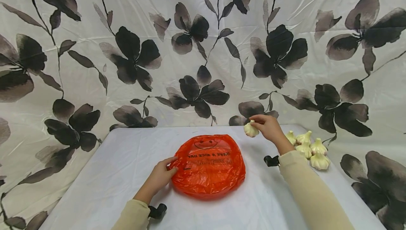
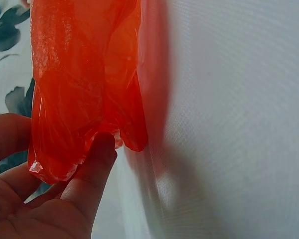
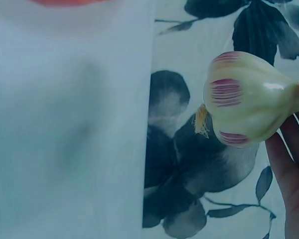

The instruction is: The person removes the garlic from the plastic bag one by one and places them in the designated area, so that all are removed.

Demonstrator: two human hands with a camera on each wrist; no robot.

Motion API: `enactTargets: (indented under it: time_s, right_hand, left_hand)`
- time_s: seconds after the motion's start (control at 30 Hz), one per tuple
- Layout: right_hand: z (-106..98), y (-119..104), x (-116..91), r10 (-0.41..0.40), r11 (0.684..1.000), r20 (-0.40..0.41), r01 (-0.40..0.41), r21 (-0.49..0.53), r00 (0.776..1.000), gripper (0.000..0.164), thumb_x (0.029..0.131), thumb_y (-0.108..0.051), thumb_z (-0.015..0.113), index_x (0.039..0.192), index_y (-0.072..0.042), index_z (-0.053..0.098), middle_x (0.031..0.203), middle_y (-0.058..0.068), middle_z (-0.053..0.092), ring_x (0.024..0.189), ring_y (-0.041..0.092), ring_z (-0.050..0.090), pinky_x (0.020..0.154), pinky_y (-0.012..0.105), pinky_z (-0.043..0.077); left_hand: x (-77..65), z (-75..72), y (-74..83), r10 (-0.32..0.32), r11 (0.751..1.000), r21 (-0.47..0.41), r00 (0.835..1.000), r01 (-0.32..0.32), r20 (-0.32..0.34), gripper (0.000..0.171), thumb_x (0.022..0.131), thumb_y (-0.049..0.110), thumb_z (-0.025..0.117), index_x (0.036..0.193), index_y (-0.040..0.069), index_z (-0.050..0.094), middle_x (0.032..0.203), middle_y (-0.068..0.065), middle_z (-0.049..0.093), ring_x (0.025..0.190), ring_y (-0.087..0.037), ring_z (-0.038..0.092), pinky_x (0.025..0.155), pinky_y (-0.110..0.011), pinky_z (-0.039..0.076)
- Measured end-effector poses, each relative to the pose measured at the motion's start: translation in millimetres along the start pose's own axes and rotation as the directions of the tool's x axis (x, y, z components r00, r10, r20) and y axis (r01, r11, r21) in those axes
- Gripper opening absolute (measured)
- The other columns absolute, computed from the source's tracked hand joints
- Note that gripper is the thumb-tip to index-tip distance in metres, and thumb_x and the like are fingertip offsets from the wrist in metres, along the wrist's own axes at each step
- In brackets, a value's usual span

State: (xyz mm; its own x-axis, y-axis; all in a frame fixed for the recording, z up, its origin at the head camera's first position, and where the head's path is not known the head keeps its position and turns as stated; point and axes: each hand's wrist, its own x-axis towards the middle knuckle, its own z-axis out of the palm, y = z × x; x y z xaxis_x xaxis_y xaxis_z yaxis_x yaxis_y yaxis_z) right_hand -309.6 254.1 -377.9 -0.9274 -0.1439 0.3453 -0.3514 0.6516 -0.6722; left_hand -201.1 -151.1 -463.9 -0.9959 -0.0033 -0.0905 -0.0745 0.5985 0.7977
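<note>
A red plastic bag (image 1: 209,173) with a smiley face and printed lettering lies puffed up on the white table. At its left edge my left hand (image 1: 159,176) pinches the plastic; in the left wrist view the thumb (image 2: 92,174) is on the near side and fingers are on the far side. Above the table's back right, my right hand (image 1: 269,128) holds a garlic bulb (image 1: 251,129) by its stem, apart from the bag. In the right wrist view this garlic bulb (image 3: 244,102) shows purple streaks and a tuft of dry roots.
Several more garlic bulbs (image 1: 319,161) sit grouped at the table's right edge, beside my right forearm. The white table (image 1: 104,173) meets a floral cloth backdrop (image 1: 196,64) behind it. A black wrist camera (image 1: 157,211) is strapped at my left cuff.
</note>
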Motion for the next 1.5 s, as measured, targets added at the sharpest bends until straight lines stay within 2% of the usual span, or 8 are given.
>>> enactTargets:
  time_s: [0.4,0.67,1.0,1.2,1.37,1.5]
  right_hand:
    - [-13.7,27.7,-2.3,0.042,0.995,-0.001,-0.042,-0.089,0.999,0.028,0.093,-0.017,0.064,0.119,-0.008,0.068,0.118,0.017,0.069,0.109,0.035,0.065,0.088,0.048,0.054]
    - [-19.4,41.7,-3.9,0.097,0.992,0.000,-0.097,-0.077,0.995,0.031,0.095,-0.018,0.062,0.123,-0.006,0.065,0.122,0.020,0.066,0.114,0.037,0.062,0.092,0.049,0.053]
    - [-26.4,55.9,-4.9,0.167,0.983,-0.020,-0.168,-0.070,0.986,0.034,0.097,-0.019,0.058,0.128,-0.007,0.061,0.128,0.020,0.062,0.119,0.036,0.058,0.094,0.049,0.052]
    - [-32.0,65.2,-9.3,0.171,0.982,-0.047,-0.174,-0.070,0.984,0.031,0.097,-0.018,0.058,0.125,-0.005,0.062,0.125,0.020,0.064,0.116,0.037,0.060,0.094,0.049,0.051]
    - [-35.4,68.3,-12.7,0.179,0.980,-0.067,-0.184,-0.079,0.982,0.031,0.097,-0.018,0.057,0.124,-0.005,0.062,0.125,0.021,0.064,0.116,0.038,0.060,0.095,0.050,0.049]
    - [-36.7,71.0,-14.2,0.181,0.978,-0.093,-0.189,-0.088,0.979,0.030,0.096,-0.013,0.058,0.124,-0.002,0.062,0.123,0.023,0.064,0.114,0.039,0.060,0.095,0.050,0.049]
  left_hand:
    - [-2.8,-2.2,1.2,-0.012,1.000,-0.010,1.000,0.012,0.003,0.050,0.093,0.018,0.060,0.142,0.014,0.050,0.141,-0.018,0.051,0.094,-0.021,0.057,0.070,-0.028,0.056]
    - [-1.9,-2.6,-2.2,-0.009,1.000,-0.007,1.000,0.009,0.002,0.049,0.093,0.018,0.060,0.141,0.015,0.050,0.142,-0.018,0.050,0.093,-0.021,0.056,0.068,-0.026,0.054]
    - [0.3,-2.8,-4.9,-0.003,1.000,0.000,1.000,0.003,-0.011,0.049,0.093,0.019,0.061,0.141,0.015,0.051,0.143,-0.018,0.049,0.099,-0.022,0.057,0.075,-0.030,0.057]
    - [0.8,-1.6,-6.6,-0.007,1.000,-0.017,1.000,0.007,-0.005,0.049,0.093,0.018,0.061,0.141,0.016,0.051,0.144,-0.017,0.049,0.100,-0.023,0.057,0.073,-0.029,0.056]
    - [0.4,-0.4,-7.3,-0.008,1.000,-0.010,1.000,0.008,-0.001,0.049,0.093,0.019,0.061,0.142,0.016,0.051,0.144,-0.017,0.049,0.105,-0.023,0.058,0.079,-0.034,0.058]
    - [0.7,0.1,-7.6,-0.011,1.000,-0.009,1.000,0.011,-0.007,0.049,0.094,0.020,0.060,0.142,0.016,0.050,0.142,-0.016,0.051,0.101,-0.022,0.058,0.077,-0.032,0.058]
